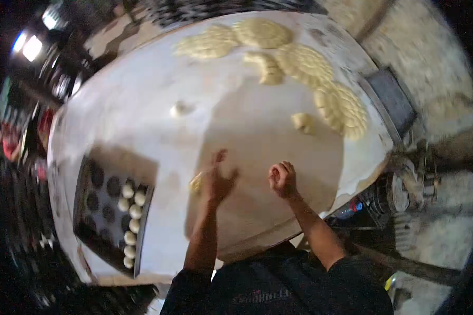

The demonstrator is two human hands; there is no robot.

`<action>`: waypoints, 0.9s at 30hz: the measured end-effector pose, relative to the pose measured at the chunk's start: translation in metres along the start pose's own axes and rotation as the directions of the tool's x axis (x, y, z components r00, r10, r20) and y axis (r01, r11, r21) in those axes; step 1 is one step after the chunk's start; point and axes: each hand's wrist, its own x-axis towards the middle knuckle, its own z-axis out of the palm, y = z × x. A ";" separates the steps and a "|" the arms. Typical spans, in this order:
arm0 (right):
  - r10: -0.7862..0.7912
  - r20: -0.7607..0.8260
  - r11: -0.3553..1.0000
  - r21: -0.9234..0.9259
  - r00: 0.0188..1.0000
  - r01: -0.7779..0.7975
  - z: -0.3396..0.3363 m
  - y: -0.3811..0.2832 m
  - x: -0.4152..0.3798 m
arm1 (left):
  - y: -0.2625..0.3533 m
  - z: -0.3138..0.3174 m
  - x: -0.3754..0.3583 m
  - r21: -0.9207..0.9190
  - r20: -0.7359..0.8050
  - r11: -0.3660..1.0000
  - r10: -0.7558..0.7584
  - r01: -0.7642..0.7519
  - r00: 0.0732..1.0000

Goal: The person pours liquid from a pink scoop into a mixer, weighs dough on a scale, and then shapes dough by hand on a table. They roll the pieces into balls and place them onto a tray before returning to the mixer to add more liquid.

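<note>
Over the pale work table (157,142), my left hand (219,178) has its fingers spread and holds nothing. A small yellowish piece of dough (196,182) lies just left of it, partly hidden behind the hand. To the right, my right hand (283,178) is curled, its fingers closed; whatever is inside, if anything, is hidden. Beyond it a small folded lump of dough (302,122) rests on the table. Flat patterned dough rounds (306,64) lie along the far right edge, with a curved dough strip (268,68) beside them.
At the lower left stands a dark tray (101,210) with round hollows and several white dough balls (135,211) along its right side. One pale ball (178,109) sits farther back. A grey rectangular pan (391,100) is beyond the table's right edge, near a bottle (347,210).
</note>
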 end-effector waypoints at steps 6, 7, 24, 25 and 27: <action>0.199 -0.216 0.980 0.044 0.956 -0.194 -0.063 0.115 -0.027 | 0.114 0.197 0.142 0.130 0.334 0.904 0.348 -0.408 0.876; 0.224 -0.204 0.975 0.060 0.953 -0.216 -0.070 0.116 -0.024 | 0.117 0.221 0.160 0.144 0.358 0.891 0.359 -0.431 0.862; -0.281 -0.006 0.960 -0.023 0.960 0.281 0.040 0.029 -0.050 | -0.028 0.105 -0.083 -0.698 0.401 0.641 -0.018 0.318 0.916; -0.318 0.014 0.948 -0.020 0.948 0.319 0.042 -0.009 -0.060 | -0.047 0.098 -0.101 -0.760 0.301 0.602 -0.006 0.244 0.954; 0.214 0.238 0.743 0.590 0.947 -0.316 0.026 -0.085 -0.063 | -0.071 0.066 -0.114 -0.669 0.176 0.743 0.165 -0.005 0.971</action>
